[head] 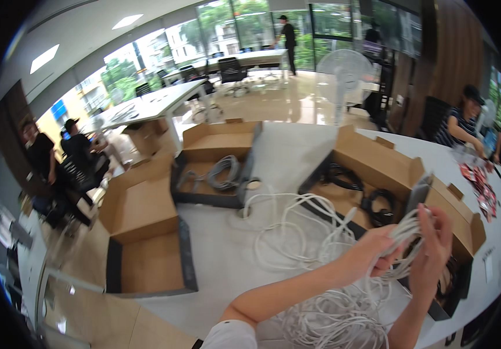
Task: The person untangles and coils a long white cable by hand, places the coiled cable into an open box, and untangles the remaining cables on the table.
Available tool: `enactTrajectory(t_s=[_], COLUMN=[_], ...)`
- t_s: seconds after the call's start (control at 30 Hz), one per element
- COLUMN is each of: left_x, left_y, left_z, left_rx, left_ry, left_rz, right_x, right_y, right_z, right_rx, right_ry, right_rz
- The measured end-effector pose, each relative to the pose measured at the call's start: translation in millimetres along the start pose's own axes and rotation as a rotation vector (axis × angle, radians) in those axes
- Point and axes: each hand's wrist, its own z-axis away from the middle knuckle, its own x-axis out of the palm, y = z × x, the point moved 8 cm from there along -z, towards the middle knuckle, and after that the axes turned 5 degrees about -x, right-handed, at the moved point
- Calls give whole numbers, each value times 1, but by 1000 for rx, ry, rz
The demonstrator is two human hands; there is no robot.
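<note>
My left hand (379,251) is closed around one side of a bundle of looped white cable (403,244). On the bundle's other side, my right hand (431,244) grips it with bent fingers. Loose white cable (333,312) lies in a tangled heap on the table below my forearms, and more loops spread to the left of my hands. Just beyond the bundle, an open cardboard box (320,189) holds coiled black cables (381,207). Another open box, partly hidden behind my right hand, also has black cable inside.
An open box (209,200) with coiled grey cable (224,172) stands across the white table (215,244). An open box (150,266) with a bare cardboard bottom is at left. Red packets (479,183) lie near a seated person at right. A white fan (345,72) stands beyond the table.
</note>
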Motion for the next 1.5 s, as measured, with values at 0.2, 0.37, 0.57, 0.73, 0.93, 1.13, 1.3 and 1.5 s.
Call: enactTrajectory(t_s=[0.2, 0.37, 0.57, 0.73, 0.93, 1.13, 1.3, 1.5], left_x=[15, 20, 18, 11, 24, 9, -2, 8], left_y=[12, 42, 54, 61, 51, 30, 30, 26], left_z=[8, 23, 36, 58, 70, 88, 111, 111], left_rx=[259, 500, 577, 655, 652, 738, 755, 694], left_ry=[-95, -118, -34, 10, 49, 431, 562, 535], left_rz=[10, -138, -126, -75, -80, -118, -484, -449], right_x=[-3, 8, 41, 52, 24, 53, 62, 62], right_y=[30, 123, 44, -33, -82, -65, -88, -99], right_z=[9, 26, 22, 25, 16, 35, 48, 57], right_rx=[103, 534, 346, 233, -154, 64, -53, -86], right_ry=[18, 112, -227, -462, -469, -455, -576, -293], right_rz=[-399, -867, -962, -960, -885, -955, -1086, -668])
